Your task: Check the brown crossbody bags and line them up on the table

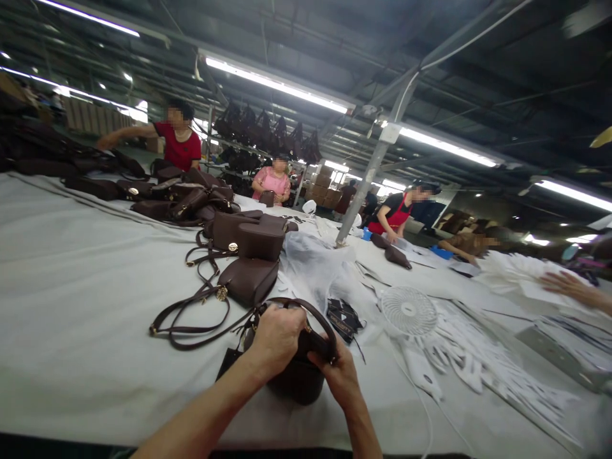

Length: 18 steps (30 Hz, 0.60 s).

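Note:
A dark brown handbag (299,382) stands on the pale table in front of me, its curved top handle raised. My left hand (280,338) is closed at the bag's top opening; its fingertips and what they pinch are hidden. On the right, my right hand (337,370) grips the bag's side near the base of the handle, thumb toward the opening. A long brown strap (191,344) trails from the bag to the left. Just beyond lie more brown handbags (251,277), one with a round gold emblem. Black tags (344,319) lie to the right of the bag.
Clear plastic bags (315,261) lie behind the work. A white fan (410,311) with a cord and white strips (468,350) spread right. A metal pole (370,172) rises from the table. Brown bags (182,197) pile far left. Several co-workers surround the table; one's hand (567,287) touches white sheets.

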Each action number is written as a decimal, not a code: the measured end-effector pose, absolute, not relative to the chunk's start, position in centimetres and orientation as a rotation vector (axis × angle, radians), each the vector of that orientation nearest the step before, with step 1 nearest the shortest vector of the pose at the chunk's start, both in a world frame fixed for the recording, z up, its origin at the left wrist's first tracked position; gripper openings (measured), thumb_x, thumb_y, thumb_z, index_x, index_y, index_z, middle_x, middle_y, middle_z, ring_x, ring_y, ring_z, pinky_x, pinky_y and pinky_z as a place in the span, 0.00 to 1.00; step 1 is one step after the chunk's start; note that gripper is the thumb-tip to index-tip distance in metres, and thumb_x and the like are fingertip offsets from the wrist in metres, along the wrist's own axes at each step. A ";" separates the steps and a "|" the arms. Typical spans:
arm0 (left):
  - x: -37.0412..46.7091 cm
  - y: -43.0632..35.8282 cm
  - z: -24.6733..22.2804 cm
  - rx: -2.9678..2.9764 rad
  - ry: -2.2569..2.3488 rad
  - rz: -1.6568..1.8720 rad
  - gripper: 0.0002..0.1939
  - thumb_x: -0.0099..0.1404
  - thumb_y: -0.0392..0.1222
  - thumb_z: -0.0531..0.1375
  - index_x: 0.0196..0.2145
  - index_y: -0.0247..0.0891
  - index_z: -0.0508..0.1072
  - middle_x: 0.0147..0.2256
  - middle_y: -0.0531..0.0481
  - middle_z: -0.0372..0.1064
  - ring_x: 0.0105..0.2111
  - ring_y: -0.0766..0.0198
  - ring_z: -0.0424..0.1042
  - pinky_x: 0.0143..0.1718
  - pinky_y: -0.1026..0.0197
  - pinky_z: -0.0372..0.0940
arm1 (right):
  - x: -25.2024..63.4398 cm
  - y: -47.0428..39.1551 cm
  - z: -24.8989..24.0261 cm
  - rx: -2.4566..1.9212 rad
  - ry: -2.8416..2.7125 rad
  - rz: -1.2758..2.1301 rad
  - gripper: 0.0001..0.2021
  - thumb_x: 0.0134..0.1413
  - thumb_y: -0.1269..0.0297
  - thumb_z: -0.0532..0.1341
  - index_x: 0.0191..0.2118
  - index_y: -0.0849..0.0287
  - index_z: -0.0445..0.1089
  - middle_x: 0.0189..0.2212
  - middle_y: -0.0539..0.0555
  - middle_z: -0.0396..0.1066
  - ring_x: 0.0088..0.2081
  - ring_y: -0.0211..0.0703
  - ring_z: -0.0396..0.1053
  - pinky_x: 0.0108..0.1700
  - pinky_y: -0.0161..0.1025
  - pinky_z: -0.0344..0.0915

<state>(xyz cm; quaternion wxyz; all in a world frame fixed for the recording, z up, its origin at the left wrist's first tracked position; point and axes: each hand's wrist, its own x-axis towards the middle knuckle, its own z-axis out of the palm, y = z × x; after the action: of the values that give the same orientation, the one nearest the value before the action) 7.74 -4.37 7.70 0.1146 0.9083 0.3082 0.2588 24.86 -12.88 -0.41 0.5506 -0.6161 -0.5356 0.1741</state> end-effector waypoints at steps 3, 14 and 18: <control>8.6 -4.6 8.0 2.699 0.938 0.790 0.12 0.69 0.35 0.51 0.32 0.39 0.72 0.30 0.49 0.74 0.32 0.59 0.71 0.35 0.57 0.56 | 25.2 -13.3 0.2 -1.470 -1.293 0.380 0.10 0.44 0.62 0.68 0.35 0.56 0.71 0.28 0.48 0.70 0.30 0.43 0.66 0.33 0.37 0.64; 8.4 -5.1 6.4 2.724 0.948 0.908 0.11 0.69 0.36 0.52 0.31 0.38 0.72 0.30 0.47 0.73 0.32 0.57 0.70 0.35 0.56 0.58 | 26.1 -14.4 1.4 -1.506 -1.394 0.453 0.10 0.49 0.57 0.66 0.30 0.57 0.68 0.24 0.46 0.64 0.28 0.40 0.60 0.30 0.35 0.59; 8.3 -5.6 6.6 2.735 0.904 0.895 0.10 0.68 0.36 0.53 0.30 0.39 0.71 0.31 0.48 0.72 0.33 0.57 0.70 0.35 0.57 0.58 | 28.0 -14.5 1.6 -1.514 -1.462 0.461 0.10 0.49 0.58 0.66 0.29 0.57 0.67 0.24 0.45 0.63 0.27 0.39 0.60 0.30 0.35 0.58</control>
<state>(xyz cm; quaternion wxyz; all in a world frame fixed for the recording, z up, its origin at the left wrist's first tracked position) 8.33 -5.57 6.63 0.0626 0.9049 0.2992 0.2960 27.99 -14.45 1.63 0.4738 -0.6188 -0.5976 0.1885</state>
